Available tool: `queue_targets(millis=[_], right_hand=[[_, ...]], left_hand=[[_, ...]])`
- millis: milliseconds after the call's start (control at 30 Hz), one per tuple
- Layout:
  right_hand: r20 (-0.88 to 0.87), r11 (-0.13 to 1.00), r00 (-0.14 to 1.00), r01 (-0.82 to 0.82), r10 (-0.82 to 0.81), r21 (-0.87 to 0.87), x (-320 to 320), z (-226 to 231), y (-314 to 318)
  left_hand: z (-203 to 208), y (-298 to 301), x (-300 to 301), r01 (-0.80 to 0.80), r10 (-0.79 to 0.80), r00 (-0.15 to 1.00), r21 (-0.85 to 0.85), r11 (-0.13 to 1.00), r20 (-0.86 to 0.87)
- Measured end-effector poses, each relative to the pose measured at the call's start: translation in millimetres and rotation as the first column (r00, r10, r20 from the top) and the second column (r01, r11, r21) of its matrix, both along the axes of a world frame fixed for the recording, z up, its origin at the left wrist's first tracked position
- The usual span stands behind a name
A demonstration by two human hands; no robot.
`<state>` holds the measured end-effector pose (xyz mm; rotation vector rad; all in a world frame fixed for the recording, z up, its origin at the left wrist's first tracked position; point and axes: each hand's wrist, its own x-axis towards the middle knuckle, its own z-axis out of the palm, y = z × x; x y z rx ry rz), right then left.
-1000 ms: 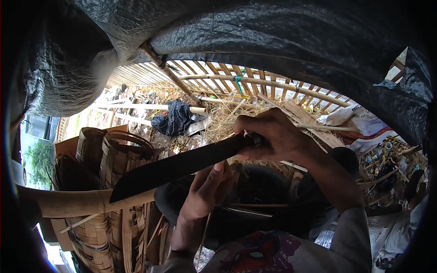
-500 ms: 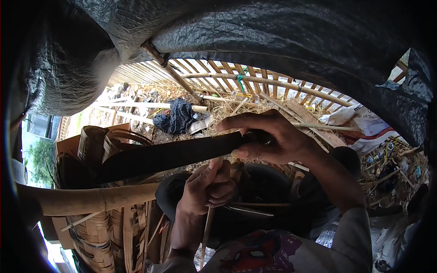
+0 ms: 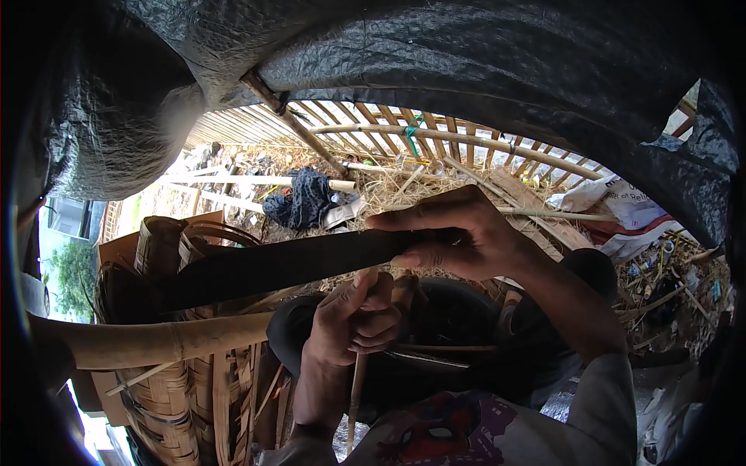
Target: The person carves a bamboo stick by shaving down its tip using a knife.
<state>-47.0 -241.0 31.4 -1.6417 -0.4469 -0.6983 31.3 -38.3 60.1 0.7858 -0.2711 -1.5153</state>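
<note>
A machete with a broad dark blade [image 3: 272, 268] lies across the middle of the view, its tip toward the left. My right hand [image 3: 474, 237] is closed on it near the handle end, with the index finger stretched along the blade's back and the thumb low beside it. Just below the blade, my left hand [image 3: 353, 322] is wrapped round a thin bamboo strip [image 3: 357, 396]. The strip hangs down out of the fist toward my lap. Its upper end shows at the thumb, close under the blade; whether they touch I cannot tell.
A thick bamboo pole [image 3: 179, 339] runs in from the left, over woven bamboo baskets [image 3: 159, 412]. Black plastic sheeting [image 3: 466, 54] hangs overhead. Beyond are a slatted bamboo fence [image 3: 458, 144], a bundled dark cloth [image 3: 303, 200], a white sack [image 3: 614, 206] and scattered straw.
My right index finger has come down onto the blade's back, and the machete has tilted slightly. My left hand has hardly moved.
</note>
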Motion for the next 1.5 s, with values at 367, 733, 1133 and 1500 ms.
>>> queue_targets(millis=[367, 733, 1133, 1500], right_hand=[[0.171, 0.709, 0.845, 0.520, -0.506, -0.476, 4, -6, -9], [-0.410, 0.928, 0.907, 0.231, -0.097, 0.292, -13, 17, -14], [-0.106, 0.889, 0.921, 0.323, -0.374, -0.323, -17, 11, 15], [-0.007, 0.665, 0.843, 0.420, -0.538, -0.618, -10, 7, 13]], left_hand=[[1, -5, -2, -0.071, 0.070, 0.998, 0.082, 0.994, 0.009], [8, 6, 7, -0.153, 0.141, 0.977, 0.063, 0.986, 0.160], [6, -6, -6, -0.326, 0.281, 0.874, 0.051, 0.944, 0.396], [1, -5, -15, -0.370, 0.232, 0.747, 0.100, 0.924, 0.622]])
